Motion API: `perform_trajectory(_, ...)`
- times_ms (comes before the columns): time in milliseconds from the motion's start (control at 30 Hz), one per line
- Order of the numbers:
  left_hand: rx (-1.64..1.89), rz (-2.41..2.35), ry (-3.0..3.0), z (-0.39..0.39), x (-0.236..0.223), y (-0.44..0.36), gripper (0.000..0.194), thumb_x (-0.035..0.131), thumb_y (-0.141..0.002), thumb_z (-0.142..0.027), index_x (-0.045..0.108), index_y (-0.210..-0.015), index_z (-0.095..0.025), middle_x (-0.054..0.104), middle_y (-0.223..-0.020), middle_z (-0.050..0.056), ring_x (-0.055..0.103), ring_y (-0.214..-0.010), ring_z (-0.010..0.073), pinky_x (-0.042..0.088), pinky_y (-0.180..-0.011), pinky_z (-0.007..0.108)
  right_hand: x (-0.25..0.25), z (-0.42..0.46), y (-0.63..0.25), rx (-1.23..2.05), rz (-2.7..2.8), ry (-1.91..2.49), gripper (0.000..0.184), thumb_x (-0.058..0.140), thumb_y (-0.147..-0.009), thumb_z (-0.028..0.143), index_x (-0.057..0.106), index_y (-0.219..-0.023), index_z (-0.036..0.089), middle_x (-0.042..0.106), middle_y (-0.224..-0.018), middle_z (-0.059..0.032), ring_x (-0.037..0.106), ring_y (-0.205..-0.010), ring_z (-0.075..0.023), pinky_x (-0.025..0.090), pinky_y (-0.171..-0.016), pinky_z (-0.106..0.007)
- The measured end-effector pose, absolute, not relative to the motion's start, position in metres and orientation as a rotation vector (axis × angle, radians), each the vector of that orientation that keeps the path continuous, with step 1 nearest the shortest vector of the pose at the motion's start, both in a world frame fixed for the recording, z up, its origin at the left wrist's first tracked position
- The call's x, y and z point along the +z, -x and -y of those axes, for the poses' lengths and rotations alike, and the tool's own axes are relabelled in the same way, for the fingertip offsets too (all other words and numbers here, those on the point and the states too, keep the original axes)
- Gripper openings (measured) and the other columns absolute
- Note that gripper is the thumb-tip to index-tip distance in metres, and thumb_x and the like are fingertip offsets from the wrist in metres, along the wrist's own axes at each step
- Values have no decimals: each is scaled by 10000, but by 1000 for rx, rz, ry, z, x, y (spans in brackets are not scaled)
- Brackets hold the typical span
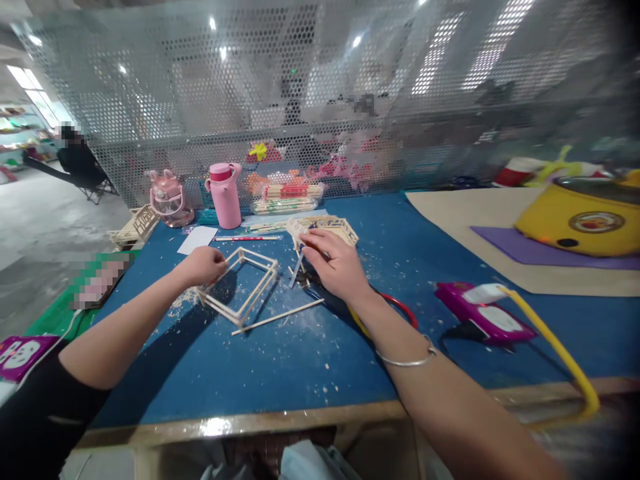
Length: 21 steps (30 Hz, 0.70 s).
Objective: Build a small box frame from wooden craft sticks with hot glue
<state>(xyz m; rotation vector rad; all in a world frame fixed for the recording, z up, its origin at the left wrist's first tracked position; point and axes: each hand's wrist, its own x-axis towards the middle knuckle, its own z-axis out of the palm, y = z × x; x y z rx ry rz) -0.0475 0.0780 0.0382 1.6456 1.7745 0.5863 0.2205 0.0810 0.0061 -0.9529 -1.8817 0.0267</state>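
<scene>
My left hand [205,265] is closed on the left side of a box-shaped frame of thin wooden sticks [257,293], which is tilted a little over the table. My right hand [335,263] pinches a slim, flat, greyish blade-like tool [297,269] with a dark blue end, pointing down and to the left. Under the right wrist lies a dark tool with a red and yellow handle [403,308], mostly covered by the arm. A loose wooden stick [280,316] rests just in front of the frame. Behind the right hand is a pale wooden lattice piece [345,229].
The blue table [280,380] carries wood scraps. A pink bottle [226,197], a clear pink jug [171,200] and bagged sticks [290,198] line the back. At right are a purple socket block [483,313] with a yellow cable and a yellow pot [580,220].
</scene>
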Motion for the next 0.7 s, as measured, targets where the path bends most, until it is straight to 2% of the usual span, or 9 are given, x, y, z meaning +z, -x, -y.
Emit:
perform_trajectory(100, 729, -1726, -1383, -68, 43, 56, 180, 558, -765, -221, 566, -604, -143, 605, -530, 35, 595, -500, 149, 504, -559, 272, 8, -80, -221, 11, 1876, 940, 279, 511, -860, 328, 673, -1051, 206, 663, -1076, -107, 591, -1043, -230, 453, -926, -462)
perform_trajectory(233, 993, -1664, -1087, -29, 31, 46, 221, 383, -878, -134, 516, -701, -142, 643, -661, 60, 638, -583, 88, 543, -607, 180, 8, -79, -221, -7, 1872, 923, 275, 517, -858, 324, 677, -1046, 202, 667, -1065, -114, 596, -1034, -230, 459, -920, -453)
perform_trajectory(367, 1220, -1392, -638, 16, 16, 30, 109, 472, -848, -97, 577, -828, -119, 688, -857, 113, 682, -776, 115, 559, -674, 145, 7, -79, -219, 7, 1879, 918, 271, 519, -857, 322, 673, -1051, 214, 659, -1085, -104, 592, -1041, -229, 459, -925, -460)
perform_trajectory(433, 1221, -1367, -601, 31, 11, 30, 139, 507, -825, -90, 593, -927, -131, 690, -960, 120, 680, -865, 149, 567, -744, 200, 6, -79, -219, 10, 1883, 915, 275, 520, -856, 319, 675, -1050, 202, 659, -1082, -110, 592, -1043, -230, 459, -927, -456)
perform_trajectory(500, 1113, -1469, -970, 38, 6, 38, 225, 539, -819, -150, 596, -1036, -150, 673, -1059, 123, 660, -951, 204, 563, -813, 314, 6, -80, -219, 9, 1881, 915, 274, 519, -856, 316, 676, -1047, 199, 663, -1071, -111, 591, -1043, -229, 458, -930, -453)
perform_trajectory(567, 1005, -1618, -1654, 33, 4, 50, 274, 534, -825, -218, 613, -1085, -180, 642, -1146, 116, 612, -1044, 253, 524, -875, 420, 6, -80, -219, 11, 1877, 915, 270, 519, -855, 316, 676, -1046, 208, 664, -1070, -105, 593, -1039, -228, 459, -927, -456)
perform_trajectory(633, 886, -1629, -2390, 18, 3, 59, 347, 451, -848, -160, 598, -1157, -219, 542, -1307, 105, 477, -1220, 271, 398, -1002, 491, 6, -80, -219, 17, 1880, 918, 269, 518, -855, 320, 674, -1049, 218, 663, -1078, -99, 592, -1042, -228, 455, -931, -462)
perform_trajectory(700, 475, -1438, -2885, -3, 6, 61, 470, 385, -847, -68, 538, -1241, -274, 428, -1418, 61, 315, -1341, 252, 292, -1064, 503, 5, -79, -219, 24, 1895, 924, 273, 519, -855, 326, 672, -1053, 217, 659, -1091, -102, 588, -1050, -230, 452, -935, -467)
